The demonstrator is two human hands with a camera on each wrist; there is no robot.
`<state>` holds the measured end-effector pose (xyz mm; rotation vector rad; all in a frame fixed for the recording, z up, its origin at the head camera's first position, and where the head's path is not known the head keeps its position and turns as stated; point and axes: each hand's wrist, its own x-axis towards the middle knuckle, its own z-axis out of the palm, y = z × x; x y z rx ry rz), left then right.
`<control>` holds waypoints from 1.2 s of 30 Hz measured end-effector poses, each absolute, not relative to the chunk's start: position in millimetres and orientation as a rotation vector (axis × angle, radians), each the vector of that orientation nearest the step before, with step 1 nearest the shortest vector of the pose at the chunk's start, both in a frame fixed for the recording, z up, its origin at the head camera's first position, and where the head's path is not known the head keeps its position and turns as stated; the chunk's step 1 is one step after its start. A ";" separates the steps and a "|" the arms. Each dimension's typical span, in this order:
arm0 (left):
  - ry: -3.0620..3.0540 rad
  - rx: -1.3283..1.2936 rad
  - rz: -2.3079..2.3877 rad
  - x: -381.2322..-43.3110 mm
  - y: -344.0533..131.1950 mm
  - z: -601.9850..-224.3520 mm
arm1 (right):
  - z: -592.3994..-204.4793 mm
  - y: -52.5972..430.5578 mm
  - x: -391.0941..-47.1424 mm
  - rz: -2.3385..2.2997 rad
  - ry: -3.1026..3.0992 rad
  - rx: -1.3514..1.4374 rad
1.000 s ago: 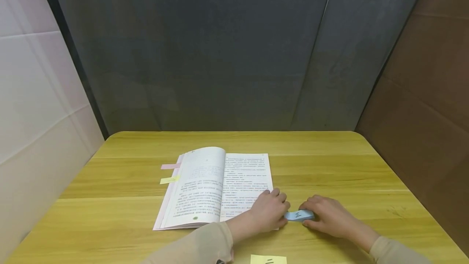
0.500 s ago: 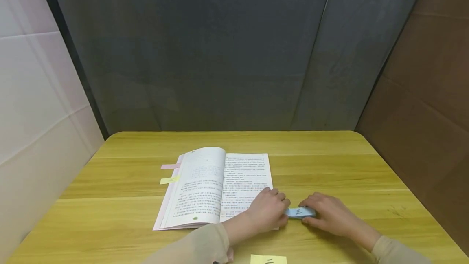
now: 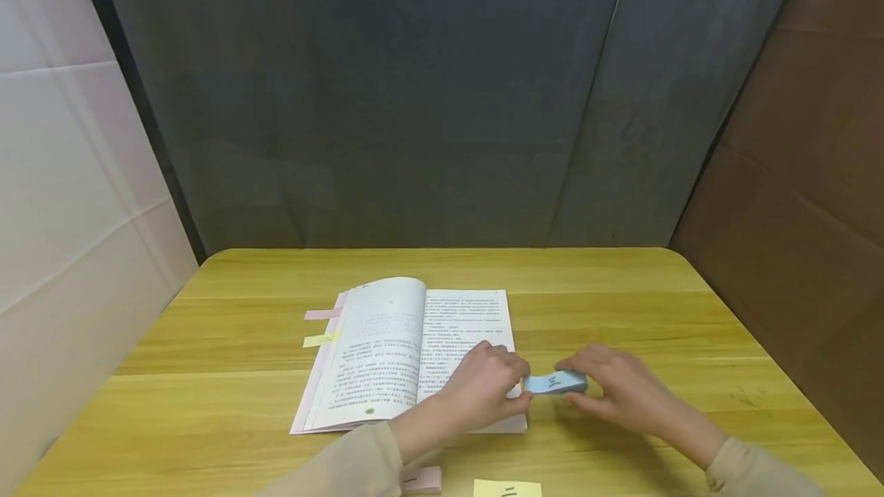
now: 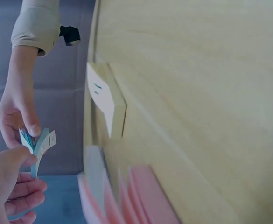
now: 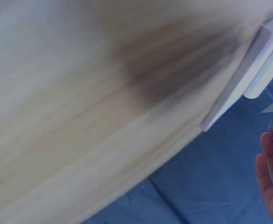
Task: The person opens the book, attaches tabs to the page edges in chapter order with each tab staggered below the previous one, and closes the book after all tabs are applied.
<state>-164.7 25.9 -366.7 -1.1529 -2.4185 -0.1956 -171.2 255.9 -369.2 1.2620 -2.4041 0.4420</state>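
Note:
A small pad of blue sticky notes (image 3: pixel 555 383) with dark strokes on top is held between both hands, just off the right page's edge of an open book (image 3: pixel 470 320). My left hand (image 3: pixel 483 382) pinches its left end, the arm reaching across the book's lower right corner. At the other end, thumb and fingers of my right hand (image 3: pixel 618 390) grip the pad. Some leaves of the blue sticky notes (image 4: pixel 42 147) stand spread apart in the left wrist view. Closer to me lie a yellow sticky note pad (image 3: pixel 507 488) and a pink one (image 3: pixel 423 480), the latter partly behind the left sleeve.
A pink tab (image 3: pixel 321 314) and a yellow tab (image 3: pixel 319 340) stick out from the book's left edge. Everything rests on a wooden table (image 3: pixel 621 290). A dark curtain (image 3: pixel 414 98) hangs behind it, with panels on both sides.
Both hands have shifted slightly left and away from me, carrying the blue sticky notes with them. The pink pad shows more now beside the left sleeve. The book stays put.

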 end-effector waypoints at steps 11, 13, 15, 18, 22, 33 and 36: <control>-2.390 -1.135 -0.236 -157.1 2.2 -360.3 | -348.0 240.4 -165.8 0.500 -2.279 1.261; -2.375 -1.133 -0.241 -155.5 -1.6 -360.0 | -345.5 236.3 -164.7 0.520 -2.263 1.249; -2.358 -1.130 -0.236 -154.0 -5.0 -359.6 | -343.5 232.0 -163.4 0.529 -2.252 1.238; -2.340 -1.124 -0.235 -152.7 -8.7 -359.0 | -341.7 226.0 -161.8 0.530 -2.251 1.227; -2.329 -1.117 -0.248 -152.1 -11.6 -358.4 | -340.7 220.3 -160.3 0.519 -2.261 1.216; -2.335 -1.097 -0.300 -153.1 -15.9 -358.7 | -342.0 215.0 -161.9 0.480 -2.189 1.232; -2.332 -1.088 -0.312 -153.1 -16.8 -358.6 | -341.6 213.7 -162.6 0.468 -2.170 1.237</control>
